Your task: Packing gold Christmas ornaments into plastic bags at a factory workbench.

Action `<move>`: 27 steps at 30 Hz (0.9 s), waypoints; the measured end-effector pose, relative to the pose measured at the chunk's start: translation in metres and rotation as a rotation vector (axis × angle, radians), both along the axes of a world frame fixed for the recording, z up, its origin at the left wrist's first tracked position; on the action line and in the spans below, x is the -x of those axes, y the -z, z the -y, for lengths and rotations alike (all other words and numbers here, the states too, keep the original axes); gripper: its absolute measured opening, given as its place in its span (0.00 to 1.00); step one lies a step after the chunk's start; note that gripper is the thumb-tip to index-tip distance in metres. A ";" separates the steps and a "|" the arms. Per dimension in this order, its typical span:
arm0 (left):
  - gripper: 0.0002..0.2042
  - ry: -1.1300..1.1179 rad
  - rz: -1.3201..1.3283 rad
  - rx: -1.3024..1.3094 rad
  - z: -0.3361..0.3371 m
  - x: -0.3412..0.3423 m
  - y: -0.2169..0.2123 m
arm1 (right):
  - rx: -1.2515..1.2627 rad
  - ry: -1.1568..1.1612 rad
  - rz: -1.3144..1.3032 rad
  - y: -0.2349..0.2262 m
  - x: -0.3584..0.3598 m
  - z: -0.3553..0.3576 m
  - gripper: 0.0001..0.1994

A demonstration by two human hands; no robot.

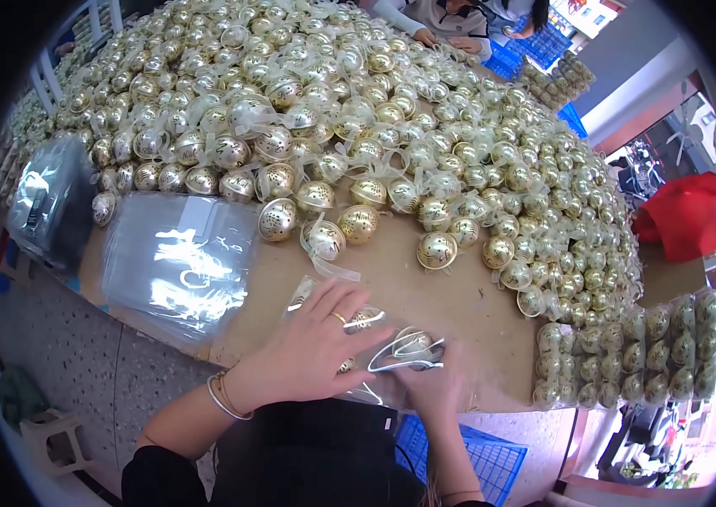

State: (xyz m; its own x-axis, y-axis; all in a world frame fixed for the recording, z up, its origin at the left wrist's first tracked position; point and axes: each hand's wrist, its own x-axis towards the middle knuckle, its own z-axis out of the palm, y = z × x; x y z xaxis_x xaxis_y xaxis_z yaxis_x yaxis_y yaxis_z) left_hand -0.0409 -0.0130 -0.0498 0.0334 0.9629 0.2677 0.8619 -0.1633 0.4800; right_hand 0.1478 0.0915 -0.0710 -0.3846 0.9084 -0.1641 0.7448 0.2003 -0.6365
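Observation:
Near the table's front edge lies a transparent plastic bag (383, 384) with gold ball ornaments in or under it. My left hand (311, 346) rests flat across the bag, its fingers spread. Beside it, my right hand (437, 380) is at the bag's right part, smeared by motion, with its fingers partly hidden. A gold ball ornament (413, 342) with white ribbon sits right at the right hand's fingertips; whether they grip it cannot be made out. Just beyond my left hand is another gold ball ornament (324, 240) with a sheer ribbon.
Countless gold ball ornaments (360, 224) cover the brown table (426, 291). A stack of flat transparent bags (176, 262) lies left. Packed ornament sleeves (628, 355) stand right, near a red bag (696, 215). Another person's hands (464, 44) work across the table. A blue crate (489, 456) sits below.

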 end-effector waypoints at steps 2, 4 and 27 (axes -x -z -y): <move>0.27 -0.004 0.015 0.010 -0.001 -0.001 -0.001 | 0.002 -0.066 -0.314 0.019 -0.004 0.002 0.36; 0.27 -0.004 0.038 0.018 -0.001 0.000 -0.001 | 0.034 -0.143 -0.410 0.022 -0.009 0.001 0.32; 0.21 0.131 -0.050 -0.011 -0.004 0.011 -0.004 | 0.131 -0.364 -0.082 0.019 0.004 -0.007 0.14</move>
